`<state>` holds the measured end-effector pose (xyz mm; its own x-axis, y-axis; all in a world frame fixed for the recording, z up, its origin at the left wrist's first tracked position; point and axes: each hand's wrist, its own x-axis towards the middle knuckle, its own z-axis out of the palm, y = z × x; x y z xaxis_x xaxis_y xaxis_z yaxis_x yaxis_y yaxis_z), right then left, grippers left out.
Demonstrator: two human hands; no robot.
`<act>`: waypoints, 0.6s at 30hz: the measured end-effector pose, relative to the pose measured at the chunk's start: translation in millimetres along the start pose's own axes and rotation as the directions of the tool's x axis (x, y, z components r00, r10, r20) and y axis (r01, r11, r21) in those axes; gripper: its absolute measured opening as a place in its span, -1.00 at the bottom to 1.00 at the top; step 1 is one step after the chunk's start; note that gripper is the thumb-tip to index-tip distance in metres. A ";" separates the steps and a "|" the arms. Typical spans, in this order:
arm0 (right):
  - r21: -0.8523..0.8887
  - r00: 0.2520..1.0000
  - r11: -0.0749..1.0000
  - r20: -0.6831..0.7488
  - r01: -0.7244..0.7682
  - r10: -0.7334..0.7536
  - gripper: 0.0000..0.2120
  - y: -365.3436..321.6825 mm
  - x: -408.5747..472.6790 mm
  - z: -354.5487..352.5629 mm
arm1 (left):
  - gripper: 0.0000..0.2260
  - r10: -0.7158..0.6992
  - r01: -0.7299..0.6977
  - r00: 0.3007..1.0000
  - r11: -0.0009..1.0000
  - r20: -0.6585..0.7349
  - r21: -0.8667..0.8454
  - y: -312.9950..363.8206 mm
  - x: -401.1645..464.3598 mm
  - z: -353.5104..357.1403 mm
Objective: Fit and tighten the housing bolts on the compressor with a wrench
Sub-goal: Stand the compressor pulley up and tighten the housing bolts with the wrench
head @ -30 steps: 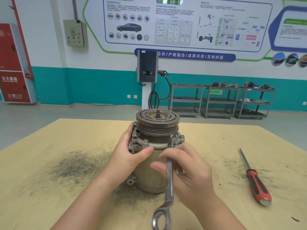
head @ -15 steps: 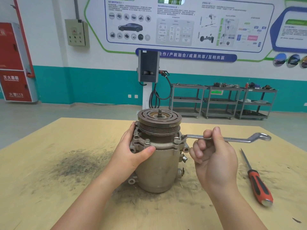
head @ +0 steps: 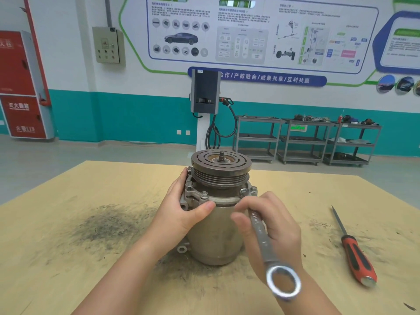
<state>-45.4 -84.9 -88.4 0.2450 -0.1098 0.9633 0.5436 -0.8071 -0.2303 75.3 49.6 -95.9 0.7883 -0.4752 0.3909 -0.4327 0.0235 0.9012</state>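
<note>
The compressor point(head: 218, 237) stands upright in the middle of the table, its grooved pulley point(head: 221, 165) on top. Several housing bolts sit around its flange; one point(head: 204, 193) faces me. My left hand point(head: 181, 212) grips the flange on the left side, thumb across the front. My right hand point(head: 270, 226) holds the silver wrench point(head: 263, 242) by its shank. The wrench's far end sits on a bolt point(head: 243, 192) at the flange's front right, partly hidden by my fingers. Its ring end point(head: 283, 283) points toward me.
A red-handled screwdriver point(head: 354, 253) lies on the table to the right. The plywood table point(head: 68, 223) has a dark grimy patch point(head: 109, 226) on the left. Metal shelving carts point(head: 306, 142) and a charging post point(head: 205, 103) stand behind the table.
My right hand has swung the wrench from pointing right, round toward me, its far end still at the front-right bolt. The left hand has kept its grip on the flange.
</note>
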 end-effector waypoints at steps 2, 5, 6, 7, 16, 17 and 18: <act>-0.011 1.000 1.000 -0.006 0.023 -0.023 -0.63 0.8 0.4 0.3 | -0.04 -0.001 0.001 1.000 1.000 -0.001 0.008 -0.5 0.0 -0.2; 0.145 0.984 0.984 -0.129 -0.103 0.122 -0.66 1.5 6.2 -5.2 | -0.06 0.001 -0.001 1.000 1.000 0.001 0.015 -0.6 0.5 0.0; 0.226 0.956 0.957 -0.188 -0.180 0.224 -0.66 0.8 9.5 -8.0 | -0.07 0.001 -0.001 1.000 1.000 0.003 0.017 -0.3 0.6 0.2; 0.316 0.911 0.912 -0.231 -0.263 0.342 -0.66 -0.1 12.3 -10.4 | -0.06 0.001 -0.001 1.000 1.000 0.002 0.017 -0.3 0.6 0.2; 0.813 0.586 0.298 0.066 -0.501 0.808 -0.66 7.5 24.9 -13.6 | -0.09 -0.009 0.009 1.000 1.000 0.001 0.015 0.2 -0.4 0.1; 0.817 0.564 0.258 0.096 -0.515 0.820 -0.65 9.3 25.9 -14.3 | -0.06 -0.009 0.009 1.000 1.000 -0.001 0.018 0.5 -0.4 0.0; 0.823 0.535 0.211 0.130 -0.527 0.835 -0.64 11.7 27.3 -15.3 | -0.04 -0.009 0.009 1.000 1.000 -0.003 0.024 0.6 -0.3 0.0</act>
<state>-44.7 -106.3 -62.7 0.6889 -0.6572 0.3057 0.6460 0.3654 -0.6702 74.8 49.7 -95.5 0.7932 -0.4731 0.3834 -0.4359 -0.0015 0.9000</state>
